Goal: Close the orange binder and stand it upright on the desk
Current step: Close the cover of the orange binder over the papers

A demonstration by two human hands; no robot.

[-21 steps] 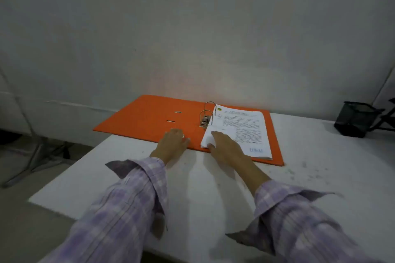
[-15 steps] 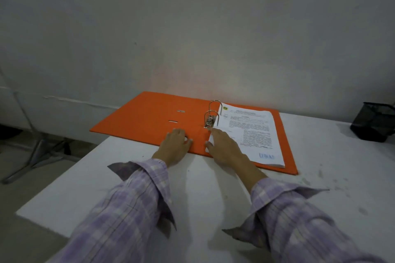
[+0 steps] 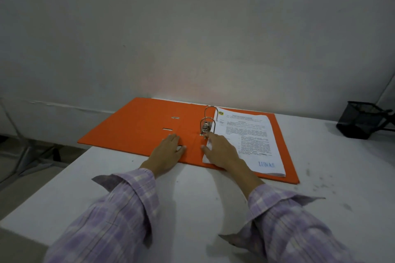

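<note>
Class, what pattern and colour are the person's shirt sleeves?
A pale purple and white check, clearest on the left sleeve in the head view.

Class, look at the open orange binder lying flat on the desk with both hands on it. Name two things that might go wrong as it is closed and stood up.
1. The left cover of the orange binder juts past the desk edge, so it may tip or slide.
2. The right hand lies on the papers beside the metal rings; a sheet might crease as the cover folds over.
</note>
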